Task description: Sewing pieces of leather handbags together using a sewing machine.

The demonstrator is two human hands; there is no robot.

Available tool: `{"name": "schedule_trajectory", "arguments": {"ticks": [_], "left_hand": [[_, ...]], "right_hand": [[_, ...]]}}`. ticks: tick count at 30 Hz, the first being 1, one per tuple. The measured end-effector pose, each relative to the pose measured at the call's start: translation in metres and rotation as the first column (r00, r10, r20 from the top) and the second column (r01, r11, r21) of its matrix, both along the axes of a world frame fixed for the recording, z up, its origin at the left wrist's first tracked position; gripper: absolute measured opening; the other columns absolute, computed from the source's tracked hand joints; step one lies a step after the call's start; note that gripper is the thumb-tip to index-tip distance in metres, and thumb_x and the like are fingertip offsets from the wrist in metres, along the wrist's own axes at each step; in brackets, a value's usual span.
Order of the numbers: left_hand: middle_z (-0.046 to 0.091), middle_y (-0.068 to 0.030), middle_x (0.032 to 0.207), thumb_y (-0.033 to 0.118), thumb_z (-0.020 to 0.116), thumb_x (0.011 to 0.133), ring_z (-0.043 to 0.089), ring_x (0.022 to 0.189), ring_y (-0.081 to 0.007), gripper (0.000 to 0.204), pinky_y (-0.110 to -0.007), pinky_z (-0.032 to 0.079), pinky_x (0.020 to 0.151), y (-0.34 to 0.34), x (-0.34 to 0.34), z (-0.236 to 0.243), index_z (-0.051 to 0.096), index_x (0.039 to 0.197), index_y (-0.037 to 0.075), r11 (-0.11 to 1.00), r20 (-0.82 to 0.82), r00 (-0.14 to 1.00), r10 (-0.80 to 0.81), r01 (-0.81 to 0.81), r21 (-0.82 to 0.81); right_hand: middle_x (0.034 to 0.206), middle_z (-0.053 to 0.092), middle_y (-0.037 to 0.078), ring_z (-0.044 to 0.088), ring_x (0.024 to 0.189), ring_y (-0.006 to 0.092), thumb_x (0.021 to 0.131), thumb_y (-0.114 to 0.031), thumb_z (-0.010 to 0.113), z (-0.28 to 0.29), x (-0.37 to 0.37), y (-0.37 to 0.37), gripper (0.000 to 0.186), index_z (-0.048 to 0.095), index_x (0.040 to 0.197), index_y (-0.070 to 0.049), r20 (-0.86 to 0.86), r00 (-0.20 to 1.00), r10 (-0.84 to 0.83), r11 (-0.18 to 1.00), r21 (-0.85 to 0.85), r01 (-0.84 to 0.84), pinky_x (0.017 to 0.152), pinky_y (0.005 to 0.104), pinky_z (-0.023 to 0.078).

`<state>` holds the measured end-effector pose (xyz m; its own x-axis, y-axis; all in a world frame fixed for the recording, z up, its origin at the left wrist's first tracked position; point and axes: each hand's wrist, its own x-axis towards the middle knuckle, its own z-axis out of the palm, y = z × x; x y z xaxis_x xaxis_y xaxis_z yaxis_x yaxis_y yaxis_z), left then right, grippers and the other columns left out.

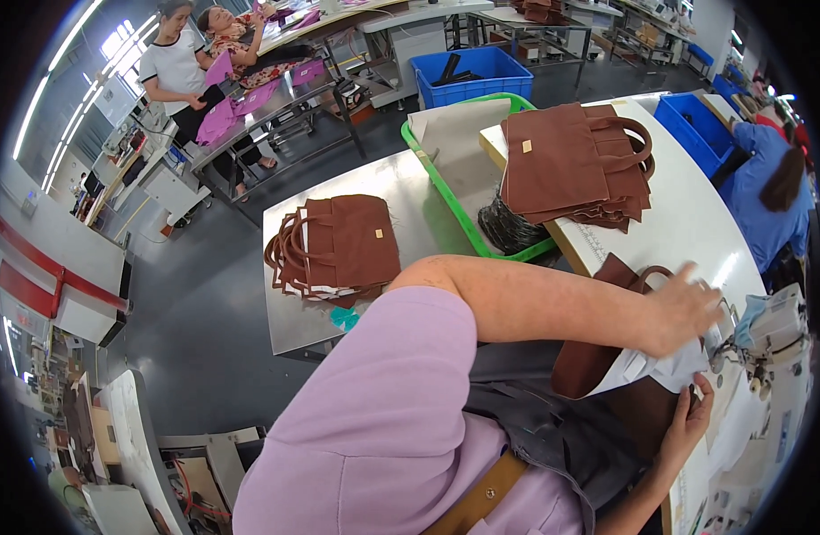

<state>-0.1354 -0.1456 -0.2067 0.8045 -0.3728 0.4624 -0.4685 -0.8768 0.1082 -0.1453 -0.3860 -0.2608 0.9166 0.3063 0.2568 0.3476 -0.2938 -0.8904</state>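
Note:
A brown bag panel (578, 367) with a handle and white backing lies in front of me by the sewing machine (771, 330). Over its handle end, my left hand (682, 314) is blurred by motion, fingers spread, with nothing seen in it. At the panel's near edge, the fingers and thumb of my right hand (691, 423) close on brown material. My left forearm hides part of the panel. White backing (664, 367) shows between the two hands.
Brown bag panels with handles are stacked on the white table (709, 209) and on the metal table (290, 321). A green-rimmed bin (441, 183) holding dark cord stands between them. Blue crates (472, 80) sit beyond. Other people work at the upper left and far right.

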Motion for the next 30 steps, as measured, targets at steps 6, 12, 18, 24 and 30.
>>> {"name": "schedule_trajectory", "arguments": {"ticks": [6,12,18,24,30], "left_hand": [[0.065,-0.0114,0.128,0.067,0.072,0.073,0.058,0.126,-0.0285,0.081,-0.063,0.020,0.115,-0.044,0.027,0.027,0.064,0.127,0.007,0.907,-0.227,0.926,-0.302,0.353,0.232],[0.071,-0.0071,0.118,0.076,0.071,0.070,0.065,0.113,-0.0261,0.078,-0.055,0.029,0.108,-0.054,0.088,0.001,0.071,0.116,0.014,0.810,-0.423,0.732,-0.535,0.586,-0.010],[0.074,0.0011,0.092,0.057,0.070,0.073,0.068,0.093,-0.0214,0.045,-0.040,0.043,0.089,-0.053,0.089,0.001,0.074,0.094,0.017,0.772,-0.358,0.695,-0.624,0.620,-0.142],[0.071,-0.0063,0.076,0.031,0.065,0.070,0.068,0.076,-0.0264,0.022,-0.040,0.050,0.069,-0.042,0.050,-0.011,0.072,0.074,0.011,0.756,-0.130,0.761,-0.636,0.580,-0.303],[0.068,-0.0103,0.069,0.022,0.065,0.071,0.068,0.071,-0.0315,0.017,-0.043,0.052,0.068,-0.025,0.025,-0.018,0.070,0.071,0.006,0.630,0.082,0.726,-0.683,0.643,-0.436]], "right_hand": [[0.086,0.063,0.007,0.051,0.079,0.0089,0.105,-0.008,0.052,0.022,-0.024,0.009,0.034,0.046,0.138,0.000,0.172,0.979,-0.109,0.990,-0.073,0.123,0.072,0.0232,0.041],[0.088,0.064,0.011,0.054,0.080,0.0102,0.105,-0.007,0.053,0.036,-0.043,0.006,0.035,0.044,0.138,0.001,0.218,0.964,-0.151,0.937,-0.279,0.210,0.075,0.0237,0.042],[0.094,0.064,0.009,0.054,0.083,0.0106,0.104,-0.007,0.054,0.030,-0.039,-0.007,0.033,0.045,0.135,0.000,0.168,0.979,-0.113,0.962,-0.228,0.150,0.078,0.0232,0.042],[0.100,0.062,0.007,0.054,0.090,0.0113,0.104,-0.008,0.055,0.029,-0.031,-0.006,0.026,0.052,0.129,0.001,0.187,0.980,-0.067,0.974,-0.200,0.105,0.081,0.0241,0.043],[0.104,0.062,0.009,0.058,0.094,0.0172,0.099,-0.002,0.059,0.047,-0.028,-0.007,0.013,0.060,0.110,0.004,0.265,0.963,0.041,0.963,-0.268,0.032,0.084,0.0286,0.046]]}}
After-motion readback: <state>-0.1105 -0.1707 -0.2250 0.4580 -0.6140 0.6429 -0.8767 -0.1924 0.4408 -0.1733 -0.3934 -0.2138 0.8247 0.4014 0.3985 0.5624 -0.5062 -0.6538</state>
